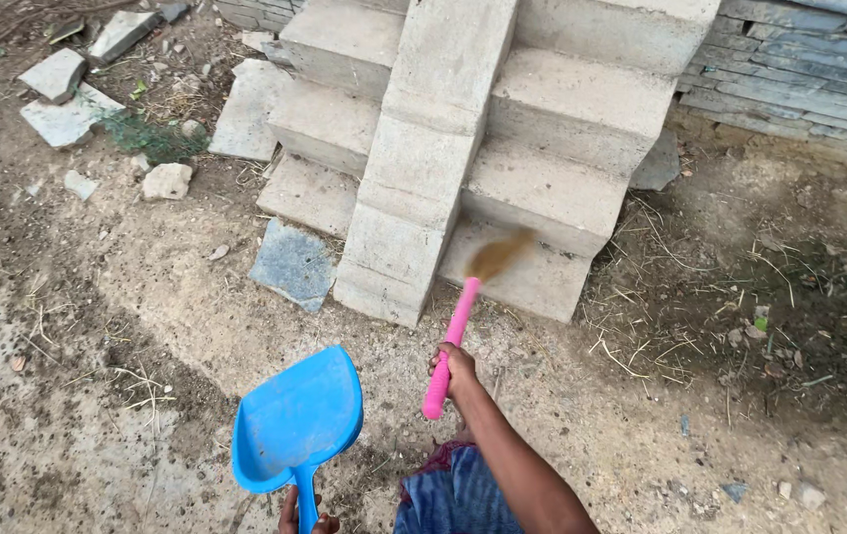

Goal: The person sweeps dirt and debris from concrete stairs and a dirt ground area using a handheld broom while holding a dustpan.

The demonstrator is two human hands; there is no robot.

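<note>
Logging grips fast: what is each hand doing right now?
Left hand: closed on the blue dustpan handle.
Right hand: closed on the pink-handled brush; its bristles are blurred.

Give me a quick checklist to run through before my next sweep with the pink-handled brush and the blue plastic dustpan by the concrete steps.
1. Right hand grips the pink-handled brush: ok.
2. Left hand holds the blue plastic dustpan by its handle: ok, though the hand is partly out of frame.
3. Dustpan mouth resting on the ground: not ok, it looks raised.
4. Brush bristles in good shape: cannot tell, they are blurred.
5. Bottom tread of the concrete steps free of debris: cannot tell.
6. Loose grey slab beside the steps out of the brush's way: ok.
</note>
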